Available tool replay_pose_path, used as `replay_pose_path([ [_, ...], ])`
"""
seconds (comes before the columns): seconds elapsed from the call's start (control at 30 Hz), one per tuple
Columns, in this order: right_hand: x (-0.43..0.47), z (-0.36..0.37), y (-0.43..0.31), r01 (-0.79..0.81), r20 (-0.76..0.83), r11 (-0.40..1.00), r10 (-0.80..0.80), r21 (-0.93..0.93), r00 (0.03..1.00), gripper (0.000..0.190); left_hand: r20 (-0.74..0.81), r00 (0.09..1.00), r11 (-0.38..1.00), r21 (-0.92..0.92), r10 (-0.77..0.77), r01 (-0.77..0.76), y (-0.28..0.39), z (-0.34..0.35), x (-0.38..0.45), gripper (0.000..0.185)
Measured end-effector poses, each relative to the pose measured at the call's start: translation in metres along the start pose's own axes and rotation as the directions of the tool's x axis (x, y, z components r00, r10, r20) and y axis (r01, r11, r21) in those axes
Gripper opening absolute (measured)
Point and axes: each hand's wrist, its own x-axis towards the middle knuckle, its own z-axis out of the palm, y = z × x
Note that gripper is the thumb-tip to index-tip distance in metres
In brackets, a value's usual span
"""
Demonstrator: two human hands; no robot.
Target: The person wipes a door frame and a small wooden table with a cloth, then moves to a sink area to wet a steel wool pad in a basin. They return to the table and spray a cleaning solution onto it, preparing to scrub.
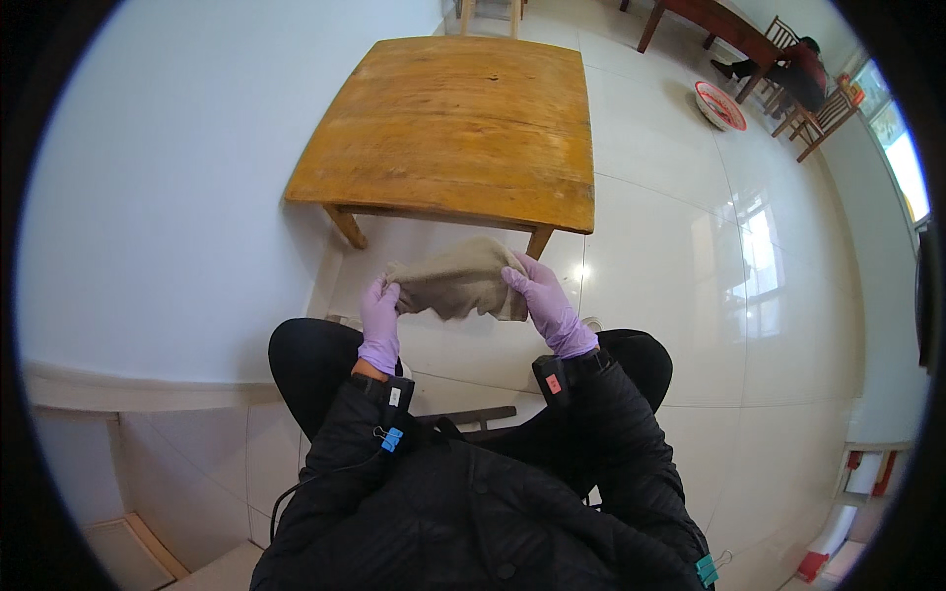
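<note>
A greyish-beige cloth (462, 284) is stretched between my two hands, above my knees and just in front of the near edge of a wooden table (458, 125). My left hand (380, 318), in a thin purple glove, pinches the cloth's left end between thumb and fingers. My right hand (547, 303), gloved the same way, grips the right end, thumb on top and its other fingers partly hidden behind the fabric. The cloth's lower edge hangs loose and uneven. Neither hand touches the tabletop.
A white wall (170, 199) runs along the table's left side. Glossy floor tiles (665, 295) lie to the right. Farther off are a red-rimmed basin (719, 107), a dark red table (717, 26), a wooden chair (824, 122) and a seated person (802, 74).
</note>
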Motion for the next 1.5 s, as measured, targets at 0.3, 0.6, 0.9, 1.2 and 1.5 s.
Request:
replay_pose_path([
  [0.3,0.0,0.009,-0.001,-0.004,-0.086,0.988,-0.009,-0.152,0.996,0.04,-0.113,0.938,0.886,0.383,0.326,-0.262,-0.015,-0.025,0.01,0.024],
  [0.6,0.002,0.005,0.005,-0.088,-0.05,0.984,0.081,-0.156,0.995,0.042,0.037,0.893,0.877,0.172,0.449,-0.448,0.089,-0.003,-0.008,0.01],
  [0.9,0.005,0.003,0.02,-0.091,0.174,0.927,0.164,-0.364,0.971,0.049,0.446,0.83,0.873,0.183,0.337,-0.452,0.181,0.051,-0.053,0.012],
  [1.2,0.011,0.005,0.028,0.073,-0.09,0.921,-0.116,-0.383,0.989,0.075,0.675,0.694,0.917,0.064,0.251,-0.394,0.24,0.075,-0.086,0.01],
  [1.5,0.007,0.012,0.012,-0.296,0.392,0.908,0.168,0.296,0.905,0.052,0.597,0.746,0.913,0.052,0.296,-0.404,0.233,0.066,-0.074,0.01],
])
